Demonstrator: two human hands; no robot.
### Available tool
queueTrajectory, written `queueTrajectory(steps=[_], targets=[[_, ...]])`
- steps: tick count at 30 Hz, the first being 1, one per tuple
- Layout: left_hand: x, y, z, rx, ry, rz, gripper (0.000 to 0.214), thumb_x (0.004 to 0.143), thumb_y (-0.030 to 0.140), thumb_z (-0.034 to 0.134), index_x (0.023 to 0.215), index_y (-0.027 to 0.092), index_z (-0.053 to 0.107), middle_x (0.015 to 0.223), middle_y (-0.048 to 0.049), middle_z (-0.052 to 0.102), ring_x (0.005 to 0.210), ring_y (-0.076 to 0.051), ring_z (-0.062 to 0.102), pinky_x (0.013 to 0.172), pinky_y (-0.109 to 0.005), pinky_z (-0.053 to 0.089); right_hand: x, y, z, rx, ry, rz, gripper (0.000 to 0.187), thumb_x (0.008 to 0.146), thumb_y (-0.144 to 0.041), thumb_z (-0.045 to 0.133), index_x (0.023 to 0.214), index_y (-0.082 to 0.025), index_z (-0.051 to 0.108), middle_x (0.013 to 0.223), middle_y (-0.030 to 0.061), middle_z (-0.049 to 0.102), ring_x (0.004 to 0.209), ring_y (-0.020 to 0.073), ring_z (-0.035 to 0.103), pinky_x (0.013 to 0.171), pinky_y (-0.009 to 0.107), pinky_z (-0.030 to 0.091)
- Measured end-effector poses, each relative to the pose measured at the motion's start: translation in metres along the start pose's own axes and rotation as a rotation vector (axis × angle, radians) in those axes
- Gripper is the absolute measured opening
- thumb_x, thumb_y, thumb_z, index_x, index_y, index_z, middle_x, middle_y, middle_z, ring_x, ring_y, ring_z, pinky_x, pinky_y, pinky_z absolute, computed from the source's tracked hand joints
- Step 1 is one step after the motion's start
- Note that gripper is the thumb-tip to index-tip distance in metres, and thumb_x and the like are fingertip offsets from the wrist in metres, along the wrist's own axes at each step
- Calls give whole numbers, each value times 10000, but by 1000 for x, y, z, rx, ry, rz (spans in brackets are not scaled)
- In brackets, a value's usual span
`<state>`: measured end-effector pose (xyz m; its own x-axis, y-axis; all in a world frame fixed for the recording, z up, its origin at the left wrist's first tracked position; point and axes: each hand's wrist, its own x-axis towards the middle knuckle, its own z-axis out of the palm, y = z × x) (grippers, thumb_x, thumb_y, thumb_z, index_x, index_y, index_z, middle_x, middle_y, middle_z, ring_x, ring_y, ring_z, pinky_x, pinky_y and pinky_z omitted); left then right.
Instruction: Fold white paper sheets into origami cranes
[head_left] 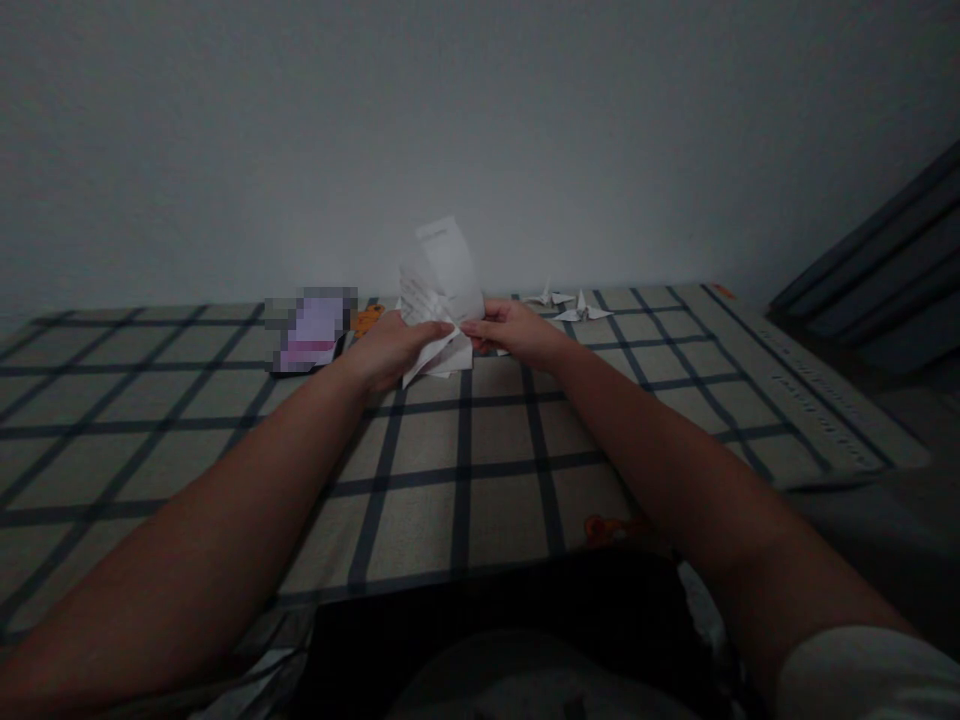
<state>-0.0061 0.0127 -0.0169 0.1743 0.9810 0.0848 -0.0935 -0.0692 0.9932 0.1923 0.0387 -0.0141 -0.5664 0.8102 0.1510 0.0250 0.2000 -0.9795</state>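
Both arms stretch forward over a checked tablecloth. My left hand [397,348] pinches the lower left part of a partly folded sheet of white printed paper [448,262], thumb on top. From the other side my right hand [517,330] grips the same paper, its thumb and fingertips meeting close to the left thumb. One flap of the paper stands up above the hands, and pointed folds hang below them. Two folded paper cranes [583,312] rest on the cloth just beyond and right of my right hand.
A phone [311,335], its screen blurred out, lies left of my left hand. The checked tablecloth [495,430] reaches back to a grey wall [480,130]. An orange printed figure [367,320] shows behind my left hand. Dark folded fabric [885,250] hangs at the right.
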Motion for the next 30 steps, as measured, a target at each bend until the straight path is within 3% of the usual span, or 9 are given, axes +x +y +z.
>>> queueTrajectory(steps=[10,16,18,21,24,27,30], targets=[[3,-4,-1,2,18,42,500,682,250,789,1162,140,698,1169,-147,736,1073,-332,703,977,-484,545,-2,-8,-1,76,47,6,281,794,-387,745,758,-153,594,680,-22,559,623,79,513,603,204,431],[4,-3,-2,21,97,58,507,685,248,804,1169,144,694,1225,-143,714,1110,-335,687,1012,-473,530,0,-10,-12,170,227,-27,254,839,-394,684,790,-168,579,738,11,603,653,98,551,621,218,442],[5,-3,-2,10,108,73,506,673,277,828,1149,162,703,1228,-139,713,1094,-332,695,1002,-473,540,0,-16,-18,50,299,28,228,892,-370,608,803,-160,598,733,26,615,606,100,530,557,225,391],[5,-5,-1,35,182,49,506,653,338,858,1115,188,716,1176,-139,732,1042,-349,710,927,-489,578,-5,-30,-24,-350,387,100,320,931,-336,529,675,-155,587,614,20,560,531,102,461,537,251,334],[3,-4,0,99,244,34,483,681,392,844,1099,184,721,1143,-150,739,1020,-363,712,883,-499,588,-9,-36,-27,-751,328,197,376,903,-314,536,562,-159,572,570,48,557,554,139,501,582,285,346],[0,-2,1,152,267,52,464,705,421,821,1084,173,721,1126,-160,741,1025,-366,707,892,-496,581,-8,-29,-28,-929,292,313,324,875,-285,528,593,-152,616,629,107,606,664,209,591,672,326,408],[-1,-1,1,155,273,48,462,711,423,807,1092,178,714,1125,-166,741,1030,-363,707,907,-496,572,-6,-14,-30,-963,251,382,300,872,-327,551,667,-137,662,691,157,653,761,260,633,732,362,457]])
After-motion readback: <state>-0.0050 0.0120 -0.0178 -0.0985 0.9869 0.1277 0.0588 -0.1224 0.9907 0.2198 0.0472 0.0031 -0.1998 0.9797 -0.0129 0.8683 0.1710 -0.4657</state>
